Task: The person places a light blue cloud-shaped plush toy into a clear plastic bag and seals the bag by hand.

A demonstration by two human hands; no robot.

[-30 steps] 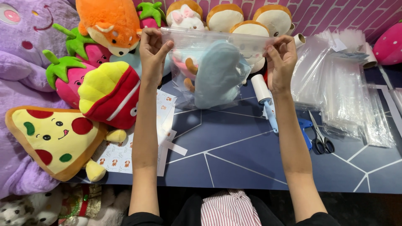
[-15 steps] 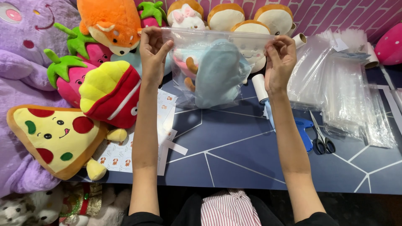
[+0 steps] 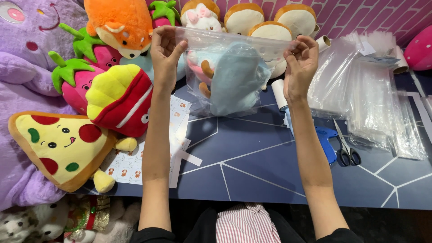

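Clear plastic bag (image 3: pixel 234 67), upper centre of frame, is hanging taut: left hand (image 3: pixel 165 50) and right hand (image 3: pixel 300 63) are pinching its top corners, so the teal plush (image 3: pixel 236 81) is sagging inside.

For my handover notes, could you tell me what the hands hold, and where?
Both hands, left and right, hold a clear plastic bag by its top corners; a blue plush toy sits inside.

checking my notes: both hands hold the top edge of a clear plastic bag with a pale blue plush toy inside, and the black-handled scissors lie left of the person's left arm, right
Not quite. In the head view the black-handled scissors lie right of the right arm, beside the stack of clear bags. The rest holds: the left hand and right hand hold the clear plastic bag's top edge, pale blue plush toy inside.
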